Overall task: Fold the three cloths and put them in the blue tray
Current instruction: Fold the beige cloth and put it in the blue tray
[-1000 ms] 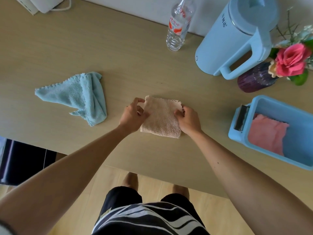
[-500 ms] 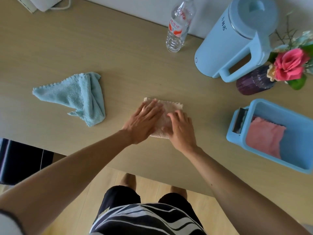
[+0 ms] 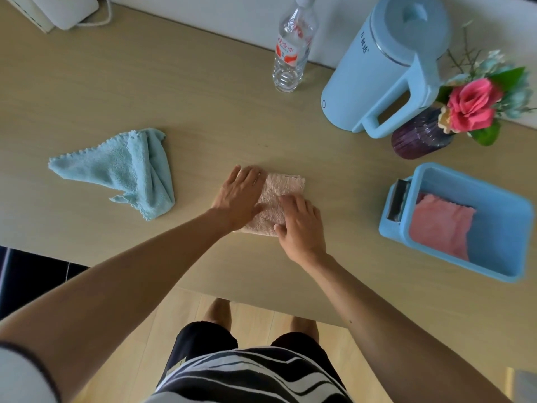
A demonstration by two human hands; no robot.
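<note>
HANDS: I see left hand (image 3: pixel 241 196) and right hand (image 3: pixel 302 225) spread flat on beige cloth (image 3: pixel 286 186) | HANDLING: soft, light, likely limp | GRIP: pinch stacked edges.

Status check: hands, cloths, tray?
Left hand, right hand pressing folded beige cloth. Pink cloth in blue tray. Blue cloth crumpled. Nothing between cloth and tray.

The left hand (image 3: pixel 238 196) and right hand (image 3: pixel 299 225) cover much of the beige cloth (image 3: pixel 283 186). The bottle (image 3: pixel 290 53) and the white box (image 3: pixel 66 10) run off the top edge. Lettering on the kettle (image 3: pixel 377 77) is too small to read.
</note>
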